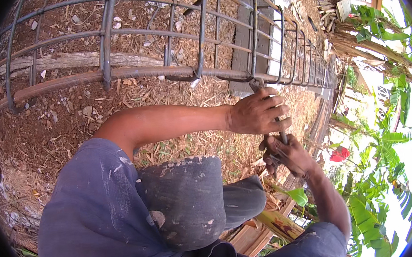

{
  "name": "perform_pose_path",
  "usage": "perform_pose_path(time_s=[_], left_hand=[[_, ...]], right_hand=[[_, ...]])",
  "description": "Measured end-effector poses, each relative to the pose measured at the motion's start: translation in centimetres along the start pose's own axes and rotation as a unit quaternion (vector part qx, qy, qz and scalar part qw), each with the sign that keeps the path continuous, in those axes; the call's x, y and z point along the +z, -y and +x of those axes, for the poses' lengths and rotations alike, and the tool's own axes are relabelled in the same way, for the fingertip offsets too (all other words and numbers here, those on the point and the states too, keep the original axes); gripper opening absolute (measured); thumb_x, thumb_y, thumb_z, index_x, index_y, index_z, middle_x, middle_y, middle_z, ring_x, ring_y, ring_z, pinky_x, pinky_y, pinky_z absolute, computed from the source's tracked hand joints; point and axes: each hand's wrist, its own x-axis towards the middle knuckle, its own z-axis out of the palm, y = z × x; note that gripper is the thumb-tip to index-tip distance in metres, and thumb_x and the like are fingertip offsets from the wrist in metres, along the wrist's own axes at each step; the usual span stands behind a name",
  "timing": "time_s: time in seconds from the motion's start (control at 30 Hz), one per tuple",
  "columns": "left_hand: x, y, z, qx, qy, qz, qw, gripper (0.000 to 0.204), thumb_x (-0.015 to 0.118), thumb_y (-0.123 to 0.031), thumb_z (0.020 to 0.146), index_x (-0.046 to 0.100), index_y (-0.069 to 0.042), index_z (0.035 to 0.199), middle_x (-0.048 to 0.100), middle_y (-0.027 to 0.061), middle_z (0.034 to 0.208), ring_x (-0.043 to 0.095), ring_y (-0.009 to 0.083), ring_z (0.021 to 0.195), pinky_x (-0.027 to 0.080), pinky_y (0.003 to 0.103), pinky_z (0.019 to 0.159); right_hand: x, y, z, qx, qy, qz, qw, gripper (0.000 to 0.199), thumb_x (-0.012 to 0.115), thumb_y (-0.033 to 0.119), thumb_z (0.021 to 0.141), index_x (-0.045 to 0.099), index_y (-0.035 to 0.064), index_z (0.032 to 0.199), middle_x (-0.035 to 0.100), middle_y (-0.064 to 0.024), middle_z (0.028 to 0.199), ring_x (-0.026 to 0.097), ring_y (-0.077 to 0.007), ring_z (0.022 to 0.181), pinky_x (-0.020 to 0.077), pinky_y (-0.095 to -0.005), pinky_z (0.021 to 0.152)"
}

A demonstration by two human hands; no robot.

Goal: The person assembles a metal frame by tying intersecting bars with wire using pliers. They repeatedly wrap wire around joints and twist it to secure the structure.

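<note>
A cage of steel reinforcing bars [152, 72], with square loops along it, runs across the top of the view. Steel pincers [282, 135] stand with their head against its near lower bar, beside a loop. My left hand [259, 112] is closed around the pincers just behind the head. Farther down the handles, my right hand [289, 155] is closed as well, its fingers curled about the handle ends. Whether the jaws bite on a tie wire is too small to make out.
A grey concrete block [243, 52] lies under the cage. Soil with dry leaves and stones covers the ground. My bent knee [185, 203] is close below my left forearm. Wooden boards [254, 237] lie near my right arm, and green plants [370, 212] grow along the right.
</note>
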Motion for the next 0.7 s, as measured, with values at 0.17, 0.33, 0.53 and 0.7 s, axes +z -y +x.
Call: perform_pose_path(time_s=[0.17, 0.33, 0.53, 0.7], left_hand=[[0.8, -0.1, 0.9, -0.099, -0.094, 0.002, 0.991, 0.047, 0.061, -0.033, 0.092, 0.050, -0.026, 0.137, 0.047, 0.0031, 0.129, 0.040, 0.0235, 0.126, 0.028, 0.047, 0.105], [1.6, 0.1, 2.0, -0.132, -0.132, 0.046, 0.981, 0.050, 0.055, -0.027, 0.093, 0.043, -0.019, 0.141, 0.044, 0.0076, 0.125, 0.042, 0.0244, 0.121, 0.034, 0.049, 0.096], [1.6, 0.0, 3.5, -0.167, -0.127, 0.050, 0.976, 0.020, 0.055, -0.027, 0.092, 0.055, -0.017, 0.109, 0.050, 0.0029, 0.095, 0.053, 0.0216, 0.091, 0.037, 0.042, 0.083], [-0.1, 1.4, 3.3, -0.101, -0.108, 0.032, 0.988, 0.017, 0.059, -0.033, 0.084, 0.059, -0.016, 0.079, 0.052, -0.0014, 0.070, 0.055, 0.0172, 0.069, 0.042, 0.035, 0.070]], right_hand=[[-2.7, 3.4, -0.8, -0.064, 0.036, -0.084, 0.994, 0.050, 0.056, 0.042, 0.097, 0.063, -0.0046, 0.115, 0.070, -0.0124, 0.092, 0.065, -0.0198, 0.078, 0.0536, -0.0315, 0.066], [-5.3, 5.9, -0.2, -0.069, 0.070, -0.143, 0.985, 0.040, 0.057, 0.031, 0.096, 0.063, -0.0074, 0.105, 0.068, -0.0141, 0.090, 0.066, -0.0200, 0.078, 0.0587, -0.0321, 0.062], [-7.6, 7.2, 0.1, -0.104, 0.115, -0.231, 0.961, 0.034, 0.060, 0.028, 0.095, 0.063, -0.0043, 0.102, 0.068, -0.0122, 0.084, 0.068, -0.0191, 0.074, 0.0595, -0.0319, 0.059], [-5.0, 5.3, 0.1, -0.040, 0.104, -0.039, 0.993, 0.043, 0.058, 0.038, 0.097, 0.061, -0.0047, 0.100, 0.069, -0.0126, 0.083, 0.068, -0.0191, 0.069, 0.0547, -0.0303, 0.052]])
